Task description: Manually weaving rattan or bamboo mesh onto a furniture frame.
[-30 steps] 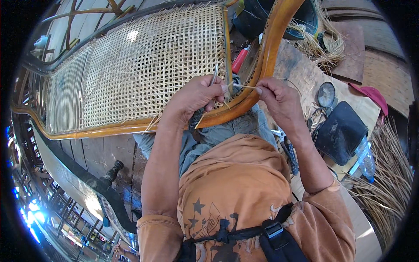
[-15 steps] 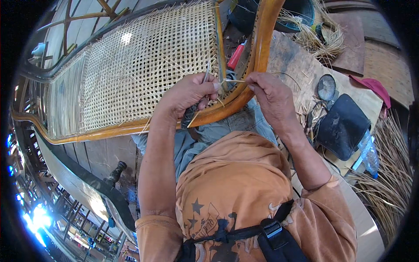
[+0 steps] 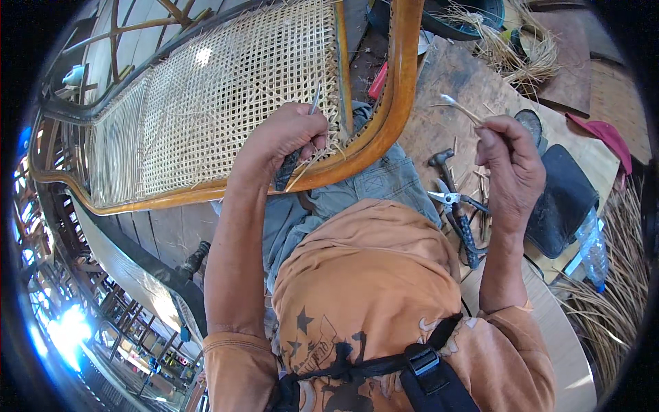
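Note:
My left hand [image 3: 292,134] is closed round a slim metal-tipped tool [image 3: 315,99] with a dark handle, its tip pointing up and away from me. That hand rests over the near right corner of a woven cane panel [image 3: 233,103], which is set in a varnished wooden chair frame [image 3: 391,117]. Loose cane ends stick out by its fingers. Raised to the right and apart from the frame, my right hand [image 3: 511,161] pinches a thin strip of cane [image 3: 465,110] between thumb and forefinger. The strip's pale end points left.
A hammer [image 3: 441,158] and pruning shears [image 3: 447,196] lie on the board [image 3: 446,82] between frame and right arm. Beyond are a black pouch [image 3: 564,196], a red cap [image 3: 600,137] and a plastic bottle [image 3: 592,250]. Cane bundles [image 3: 611,302] lie far right; a dark tub [image 3: 473,17] stands behind.
My right hand has moved away from the frame corner, to the right, carrying the cane strip. The hammer and shears have come into sight. My left hand stays at the corner with the tool.

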Demonstrator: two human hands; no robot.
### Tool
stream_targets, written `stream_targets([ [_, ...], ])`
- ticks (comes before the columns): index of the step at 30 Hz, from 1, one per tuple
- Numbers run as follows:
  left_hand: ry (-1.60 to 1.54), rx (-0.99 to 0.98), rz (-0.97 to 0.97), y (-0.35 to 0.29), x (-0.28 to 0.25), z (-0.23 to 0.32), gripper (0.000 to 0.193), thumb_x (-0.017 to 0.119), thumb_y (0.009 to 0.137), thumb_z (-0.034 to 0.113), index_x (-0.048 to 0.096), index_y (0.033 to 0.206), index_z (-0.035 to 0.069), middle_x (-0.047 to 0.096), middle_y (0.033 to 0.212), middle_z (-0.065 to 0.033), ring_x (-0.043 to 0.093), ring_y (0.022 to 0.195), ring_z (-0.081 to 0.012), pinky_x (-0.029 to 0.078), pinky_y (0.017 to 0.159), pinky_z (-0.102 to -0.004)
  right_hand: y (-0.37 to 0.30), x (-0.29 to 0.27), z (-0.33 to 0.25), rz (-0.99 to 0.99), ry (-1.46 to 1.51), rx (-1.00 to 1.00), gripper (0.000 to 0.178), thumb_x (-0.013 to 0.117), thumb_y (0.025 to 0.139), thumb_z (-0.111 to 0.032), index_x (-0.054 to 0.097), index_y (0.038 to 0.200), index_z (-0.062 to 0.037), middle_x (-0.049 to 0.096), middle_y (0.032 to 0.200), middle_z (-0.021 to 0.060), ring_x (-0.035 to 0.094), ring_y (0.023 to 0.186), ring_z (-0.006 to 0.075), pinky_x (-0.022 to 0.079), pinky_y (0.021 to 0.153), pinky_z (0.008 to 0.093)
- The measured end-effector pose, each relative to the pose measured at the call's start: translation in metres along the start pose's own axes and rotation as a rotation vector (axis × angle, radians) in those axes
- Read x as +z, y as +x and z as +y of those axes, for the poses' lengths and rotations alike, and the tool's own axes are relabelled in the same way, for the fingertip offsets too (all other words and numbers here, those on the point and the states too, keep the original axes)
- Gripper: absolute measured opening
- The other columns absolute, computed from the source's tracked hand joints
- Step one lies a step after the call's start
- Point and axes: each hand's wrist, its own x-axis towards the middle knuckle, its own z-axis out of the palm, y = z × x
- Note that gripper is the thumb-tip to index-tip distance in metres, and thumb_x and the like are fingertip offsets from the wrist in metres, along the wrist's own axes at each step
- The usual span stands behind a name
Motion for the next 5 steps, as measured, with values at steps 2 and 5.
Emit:
stream_targets([
  [2, 0.06, -0.001, 0.022, -0.002, 0.001, 0.003, 0.012, 0.055, 0.075, 0.015, 0.055, 0.068, 0.005, 0.053, 0.059, -0.0016, 0.044, 0.043, -0.0083, 0.035, 0.04, -0.0226, 0.002, -0.006, 0.003, 0.013, 0.003, 0.005, 0.013, 0.058, 0.087, 0.0, 0.061, 0.1, -0.001, 0.057, 0.075, -0.0007, 0.049, 0.062, 0.004, 0.04, 0.055, 0.0171],
  [5, 0.123, -0.022, 0.006, -0.004, 0.002, 0.008, 0.013, 0.055, 0.073, 0.015, 0.054, 0.066, 0.004, 0.052, 0.057, -0.002, 0.045, 0.044, -0.0092, 0.035, 0.04, -0.0239, 0.007, -0.011, 0.012, 0.034, 0.014, 0.008, 0.014, 0.058, 0.087, -0.001, 0.061, 0.101, -0.0018, 0.057, 0.076, -0.0006, 0.049, 0.062, 0.0041, 0.041, 0.056, 0.0168],
])
